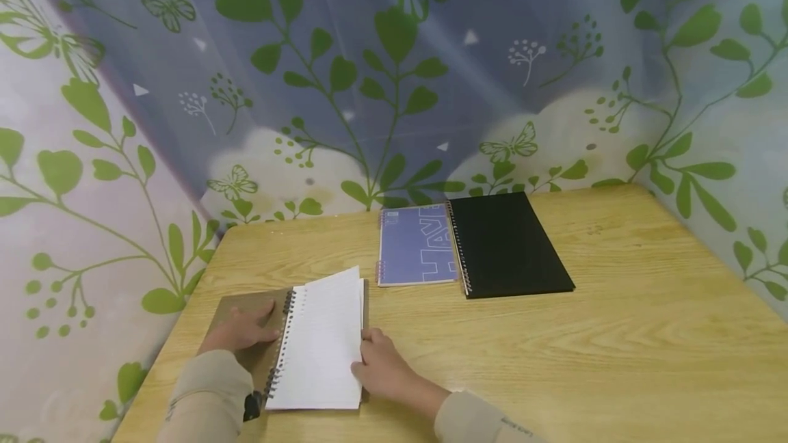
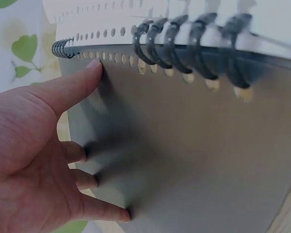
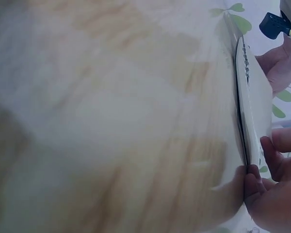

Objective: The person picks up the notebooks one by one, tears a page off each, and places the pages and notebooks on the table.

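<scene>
A spiral notebook (image 1: 320, 354) lies opened on the table, white pages to the right of its black ring binding (image 1: 280, 347) and a brown-grey cover (image 1: 258, 361) folded out to the left. My left hand (image 1: 243, 329) rests on that cover with fingers spread; in the left wrist view its thumb (image 2: 85, 77) touches the row of punched holes beside the rings. At the right edge of the pages, my right hand (image 1: 384, 366) pinches the sheets between thumb and curled fingers. The top sheet's upper corner sticks up out of line with those below.
Behind the opened notebook, a blue-violet spiral notebook (image 1: 409, 245) lies closed on the wooden table (image 1: 585, 368). A larger black spiral-bound book (image 1: 511, 245) lies against its right side. A leaf-patterned curtain (image 1: 345, 101) stands along the table's back and sides.
</scene>
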{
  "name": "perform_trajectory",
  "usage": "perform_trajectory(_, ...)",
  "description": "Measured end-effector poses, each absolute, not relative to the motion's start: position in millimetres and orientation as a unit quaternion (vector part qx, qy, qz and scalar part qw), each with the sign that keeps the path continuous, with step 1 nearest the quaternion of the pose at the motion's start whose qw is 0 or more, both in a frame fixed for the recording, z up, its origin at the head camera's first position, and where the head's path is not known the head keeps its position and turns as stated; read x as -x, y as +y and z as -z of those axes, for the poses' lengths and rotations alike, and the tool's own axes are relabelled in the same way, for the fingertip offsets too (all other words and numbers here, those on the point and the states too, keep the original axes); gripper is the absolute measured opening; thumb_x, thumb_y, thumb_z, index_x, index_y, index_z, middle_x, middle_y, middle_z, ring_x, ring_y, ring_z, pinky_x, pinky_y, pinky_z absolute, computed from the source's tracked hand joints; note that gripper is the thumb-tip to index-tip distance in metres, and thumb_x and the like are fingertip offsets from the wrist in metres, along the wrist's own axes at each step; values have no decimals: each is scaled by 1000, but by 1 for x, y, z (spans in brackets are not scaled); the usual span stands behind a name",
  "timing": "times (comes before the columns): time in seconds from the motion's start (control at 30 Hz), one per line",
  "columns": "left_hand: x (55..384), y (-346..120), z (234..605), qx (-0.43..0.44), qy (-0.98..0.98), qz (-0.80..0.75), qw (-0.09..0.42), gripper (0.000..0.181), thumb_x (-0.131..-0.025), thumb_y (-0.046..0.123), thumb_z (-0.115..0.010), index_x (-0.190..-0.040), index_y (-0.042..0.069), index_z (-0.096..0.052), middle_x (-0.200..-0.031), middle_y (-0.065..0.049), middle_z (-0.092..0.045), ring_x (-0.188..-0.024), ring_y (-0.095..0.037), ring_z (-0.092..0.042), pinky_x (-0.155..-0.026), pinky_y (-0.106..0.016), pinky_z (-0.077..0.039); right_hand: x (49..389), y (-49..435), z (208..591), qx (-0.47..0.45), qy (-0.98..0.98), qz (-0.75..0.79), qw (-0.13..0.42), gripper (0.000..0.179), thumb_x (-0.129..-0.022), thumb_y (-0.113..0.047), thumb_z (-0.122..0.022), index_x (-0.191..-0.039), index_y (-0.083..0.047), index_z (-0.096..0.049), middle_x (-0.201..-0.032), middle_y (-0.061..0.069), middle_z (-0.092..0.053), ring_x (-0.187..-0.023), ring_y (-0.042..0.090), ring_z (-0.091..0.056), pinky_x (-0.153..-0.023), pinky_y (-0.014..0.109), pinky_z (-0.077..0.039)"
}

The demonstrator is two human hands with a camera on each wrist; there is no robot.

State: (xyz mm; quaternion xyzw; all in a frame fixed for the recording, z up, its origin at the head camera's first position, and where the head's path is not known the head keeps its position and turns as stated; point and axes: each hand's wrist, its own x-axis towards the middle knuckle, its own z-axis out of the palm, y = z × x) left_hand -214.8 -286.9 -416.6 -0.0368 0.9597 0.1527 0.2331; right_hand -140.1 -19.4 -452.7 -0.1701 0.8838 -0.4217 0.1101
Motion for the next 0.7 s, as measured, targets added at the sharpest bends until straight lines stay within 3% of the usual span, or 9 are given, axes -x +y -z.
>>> perform_trajectory(0.17,216,-289,418,30,958,-163,233,76,-87,43,-57,-146,10,-21,-143,-38,-6,-130,-59,3,-99,-73,-8,143,-15,452,198,886,405,109,16,-88,-8,-50,-80,5,-56,-130,23,-43,-120,38,-45,-101,45,-39)
perform_trajectory(0.4,214,-290,418,39,958,-164,232,77,-86,45,-57,-146,11,-22,-144,-39,-4,-129,-60,3,-99,-73,-8,146,-12,450,188,875,422,143,18,-91,-9,-48,-93,6,-56,-134,22,-40,-124,37,-43,-101,44,-39)
perform_trajectory(0.47,214,-289,417,49,957,-164,233,77,-86,46,-57,-146,12,-22,-144,-39,-3,-129,-61,2,-99,-73,-9,146,-12,449,186,880,415,140,26,-92,-10,-47,-106,10,-55,-134,21,-41,-124,37,-44,-102,44,-39)
perform_trajectory(0.63,214,-287,416,38,958,-165,233,76,-87,42,-57,-146,10,-21,-144,-39,-4,-129,-61,3,-100,-73,-8,145,-9,445,189,924,328,59,37,-92,-15,-49,-123,6,-51,-118,16,-57,-111,30,-56,-93,37,-48)
perform_trajectory(0.7,213,-287,415,17,959,-163,229,74,-88,40,-56,-145,7,-22,-144,-37,-9,-129,-61,4,-100,-73,-6,146,-7,443,192,938,288,3,30,-91,-16,-51,-113,2,-57,-104,13,-64,-98,26,-62,-82,34,-52)
